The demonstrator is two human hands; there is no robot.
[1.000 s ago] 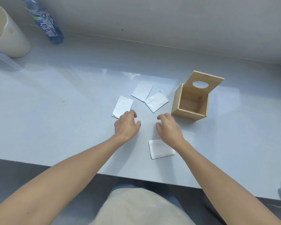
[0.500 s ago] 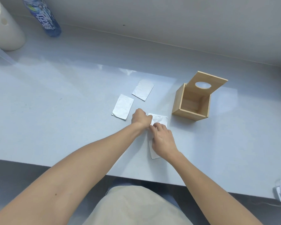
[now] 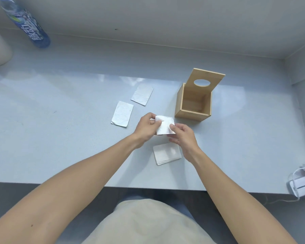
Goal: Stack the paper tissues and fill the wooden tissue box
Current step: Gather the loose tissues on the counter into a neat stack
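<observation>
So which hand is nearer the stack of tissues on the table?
Right. The right hand sits just above the stack of tissues, its wrist overlapping the stack's right edge. The left hand is further up and to the left, pinching the held tissue.

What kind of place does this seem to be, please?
Probably a plain desk or worktop against a wall, perhaps in an office or a recording room, not a kitchen. The bare grey table holds only a water bottle, a wooden tissue box and, at its right edge, a white charger.
</observation>
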